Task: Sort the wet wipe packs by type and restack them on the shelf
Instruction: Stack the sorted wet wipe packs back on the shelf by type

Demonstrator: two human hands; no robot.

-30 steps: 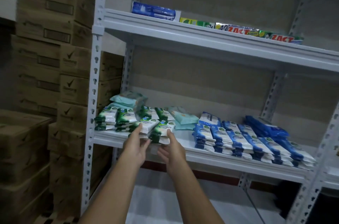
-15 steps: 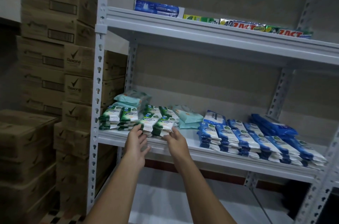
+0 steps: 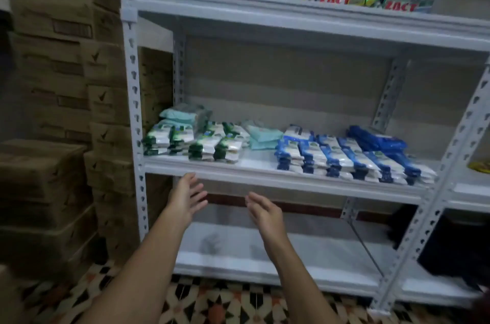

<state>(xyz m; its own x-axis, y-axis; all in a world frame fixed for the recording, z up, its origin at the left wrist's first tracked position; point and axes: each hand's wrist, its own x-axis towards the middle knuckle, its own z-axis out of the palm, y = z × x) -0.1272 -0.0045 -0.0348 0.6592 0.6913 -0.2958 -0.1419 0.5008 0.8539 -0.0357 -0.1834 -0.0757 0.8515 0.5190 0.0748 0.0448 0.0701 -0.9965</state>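
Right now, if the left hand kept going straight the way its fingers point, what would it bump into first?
Probably the shelf's front edge, just above the left hand's fingertips; beyond it sit the green packs. Depth is hard to judge.

The white metal shelf (image 3: 254, 172) carries green packs (image 3: 201, 142) at left, pale teal packs (image 3: 262, 135) mid-shelf — blue packs (image 3: 344, 156) at right.

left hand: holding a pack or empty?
Empty. The left hand is open, fingers spread, below the shelf edge, apart from the green packs.
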